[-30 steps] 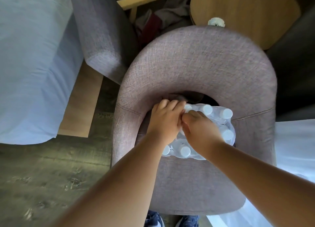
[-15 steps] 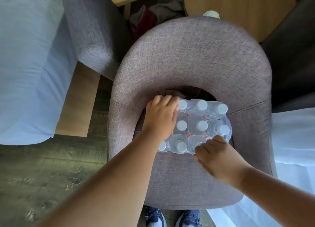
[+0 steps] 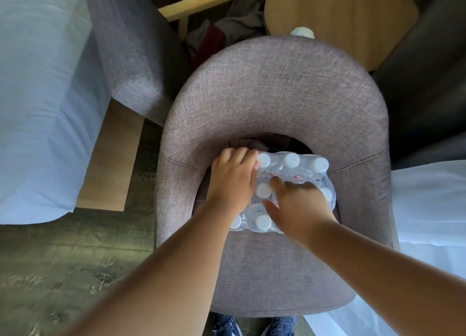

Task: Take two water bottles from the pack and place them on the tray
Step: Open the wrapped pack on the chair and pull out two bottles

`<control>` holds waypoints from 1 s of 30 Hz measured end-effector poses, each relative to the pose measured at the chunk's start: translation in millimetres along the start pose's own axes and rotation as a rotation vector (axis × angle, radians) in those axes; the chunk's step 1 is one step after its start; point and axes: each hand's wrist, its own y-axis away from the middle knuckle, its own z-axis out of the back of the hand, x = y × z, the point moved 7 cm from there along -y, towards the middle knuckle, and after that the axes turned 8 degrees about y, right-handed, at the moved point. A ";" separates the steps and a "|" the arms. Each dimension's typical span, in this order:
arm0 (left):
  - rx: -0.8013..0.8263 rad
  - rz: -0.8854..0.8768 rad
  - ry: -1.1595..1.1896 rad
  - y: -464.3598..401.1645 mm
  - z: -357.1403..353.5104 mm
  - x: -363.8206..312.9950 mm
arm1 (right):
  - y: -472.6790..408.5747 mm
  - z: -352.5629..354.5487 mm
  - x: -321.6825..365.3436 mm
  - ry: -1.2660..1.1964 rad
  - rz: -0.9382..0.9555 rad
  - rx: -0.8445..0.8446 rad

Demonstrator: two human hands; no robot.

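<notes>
Pack: a clear shrink-wrapped plastic pack of water bottles with white caps [image 3: 290, 181] stands upright on the seat of a rounded grey-mauve fabric armchair [image 3: 272, 93], close against the curved backrest.
Caps: several white round caps show through the wrap, in rows.
Left hand: the left hand [image 3: 233, 181] lies on the left side of the pack, fingers spread loosely and bent over its top edge, touching the plastic; it is not closed around any single bottle.
Right hand: the right hand [image 3: 298, 207] presses on the top of the pack near the front right, fingers curled into the wrap; I cannot tell if it grips a bottle under the plastic.
Around the chair: a bed with light blue sheet [image 3: 37, 96] is at the left, a round light wooden bench [image 3: 340, 15] is behind the chair, and a white sheet [image 3: 428, 204] is at the right.
Floor: dark wooden floor [image 3: 63, 272]; blue shoes [image 3: 227, 327] show below the seat.
</notes>
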 end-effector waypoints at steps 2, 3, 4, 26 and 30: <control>0.005 -0.005 0.000 0.4 -0.2 0.5 | -9.6 1.4 8.0 0.031 0.001 -0.030; 0.010 -0.006 0.000 0.9 -1.0 1.0 | -14.0 -1.3 11.3 0.037 0.002 -0.032; 0.016 -0.002 0.003 0.6 -1.8 1.5 | -18.0 -4.6 13.9 0.051 -0.001 -0.019; 0.050 0.043 0.140 -1.9 -1.3 2.1 | -48.9 122.3 -61.2 -0.677 -0.196 -0.161; 0.043 0.031 0.131 -1.9 1.1 -1.0 | -72.7 125.1 -84.5 -0.782 -0.243 -0.147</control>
